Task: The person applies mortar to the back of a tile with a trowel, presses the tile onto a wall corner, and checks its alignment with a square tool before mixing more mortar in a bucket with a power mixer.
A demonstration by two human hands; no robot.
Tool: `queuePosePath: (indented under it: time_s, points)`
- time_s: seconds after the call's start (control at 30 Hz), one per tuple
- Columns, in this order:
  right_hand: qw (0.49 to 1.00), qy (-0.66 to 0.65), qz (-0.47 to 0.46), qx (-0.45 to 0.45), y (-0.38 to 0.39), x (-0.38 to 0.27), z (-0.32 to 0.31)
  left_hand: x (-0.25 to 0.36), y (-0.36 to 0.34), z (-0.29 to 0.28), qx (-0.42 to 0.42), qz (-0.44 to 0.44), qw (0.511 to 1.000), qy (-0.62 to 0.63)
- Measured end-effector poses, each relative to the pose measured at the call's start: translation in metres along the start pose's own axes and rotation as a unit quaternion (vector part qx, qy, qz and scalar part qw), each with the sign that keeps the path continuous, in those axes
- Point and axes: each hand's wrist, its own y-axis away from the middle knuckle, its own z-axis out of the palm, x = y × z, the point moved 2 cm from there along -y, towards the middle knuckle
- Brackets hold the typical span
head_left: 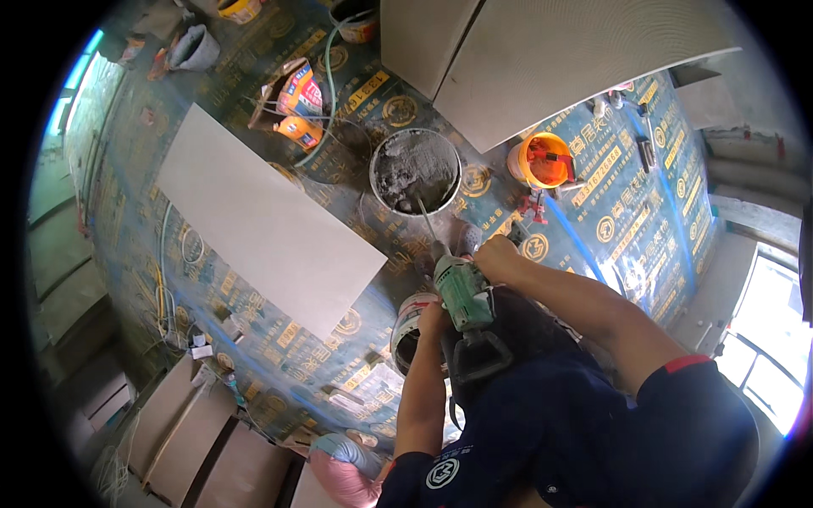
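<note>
My left hand point(434, 318) and my right hand point(500, 259) are closed on a green power mixer point(462, 292), one on each side of its body. The black loop handle point(481, 357) at its rear points toward my body. From its front a metal shaft point(428, 222) runs down into a round bucket point(459, 174) on the floor. Wet, lumpy grey mortar point(411, 159) fills much of that bucket, and the shaft's lower end is hidden in it. Beside my left hand stands a white and red bucket point(403, 328), partly covered by my forearm.
A pale rectangular tile point(271, 224) lies at left; larger slabs point(550, 68) lie at the far right. An orange bucket point(514, 167) with tools stands right of the mortar. Left of it are a torn bag point(301, 91) and green hose point(329, 72). Another person point(339, 474) is low at the bottom.
</note>
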Motion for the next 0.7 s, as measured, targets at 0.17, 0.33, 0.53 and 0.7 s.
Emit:
queuePosePath:
  time_s: [0.17, 0.33, 0.53, 0.7]
  points:
    - [0.997, 0.071, -0.027, 0.030, 0.003, 0.014, -0.031, 0.011, 0.004, 0.004, 0.010, 0.069, 0.996, -0.061]
    - [0.994, 0.100, -0.049, -0.012, 0.008, 0.025, -0.067, 0.028, 0.013, -0.003, 0.081, 0.058, 0.995, -0.031]
    - [0.985, 0.151, -0.065, -0.049, -0.003, 0.039, -0.079, 0.071, 0.018, 0.010, 0.062, 0.123, 0.990, -0.018]
    - [0.966, 0.238, -0.095, 0.023, -0.005, 0.020, -0.115, 0.044, -0.017, 0.046, 0.060, 0.102, 0.991, 0.067]
